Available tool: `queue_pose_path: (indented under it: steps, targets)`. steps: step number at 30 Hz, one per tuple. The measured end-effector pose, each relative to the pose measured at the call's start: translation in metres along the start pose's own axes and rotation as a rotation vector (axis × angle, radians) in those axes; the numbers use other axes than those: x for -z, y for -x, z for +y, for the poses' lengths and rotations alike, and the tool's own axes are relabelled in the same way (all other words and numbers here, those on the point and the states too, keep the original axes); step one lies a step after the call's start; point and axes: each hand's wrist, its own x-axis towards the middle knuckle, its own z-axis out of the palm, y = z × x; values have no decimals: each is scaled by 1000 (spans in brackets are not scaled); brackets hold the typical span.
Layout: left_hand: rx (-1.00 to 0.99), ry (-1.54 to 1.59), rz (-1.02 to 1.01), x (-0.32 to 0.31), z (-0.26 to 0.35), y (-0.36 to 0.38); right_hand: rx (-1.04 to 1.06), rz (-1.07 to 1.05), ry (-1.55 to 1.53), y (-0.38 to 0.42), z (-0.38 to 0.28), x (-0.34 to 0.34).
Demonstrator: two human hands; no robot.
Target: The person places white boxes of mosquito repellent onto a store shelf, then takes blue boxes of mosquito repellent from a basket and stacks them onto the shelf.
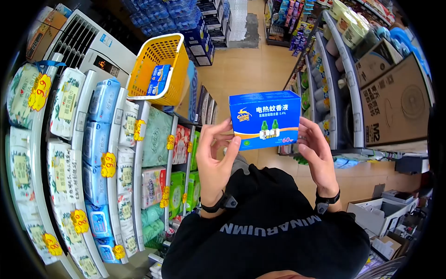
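A blue box (265, 120) with white lettering, an orange stripe and two green-capped bottles printed on its front is held up in front of my chest. My left hand (215, 153) grips its left side, with the thumb on the lower front corner. At the right edge, my right hand (317, 151) has its fingers against the side of the box. A yellow basket (180, 63) stands beyond my left hand, with blue boxes (159, 80) inside it.
Shelves with packs of wipes (97, 139) and yellow price tags run along the left. A shelf (332, 88) holds goods on the right, beside a large cardboard box (395, 102). Bottled water packs (162, 18) are stacked ahead, beside the aisle floor (241, 69).
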Motion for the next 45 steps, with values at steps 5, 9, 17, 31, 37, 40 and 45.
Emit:
queue_pose_path:
  steps: [5,9,17,31,37,40,45]
  targets:
    - [-66,34,-62,-35,4,53,-4,51,-14,73,-6,32]
    - [-101,62,-174,-58,10,79,43,145,0,129,-9,49]
    - [-152,190,-483,-87,28,106,166,408,8,223,-17,43]
    - [-136,322,-825,-153,40,157,237,807,128,329,-22,38]
    - [-192,311,-897,-200,47,176,289,871,100,358,-20,69]
    - [-154,304,-901,-234,53,191,286,896,111,375,-24,96]
    - [-197,285,-880,-305,51,216,319,859,102,404,-25,171]
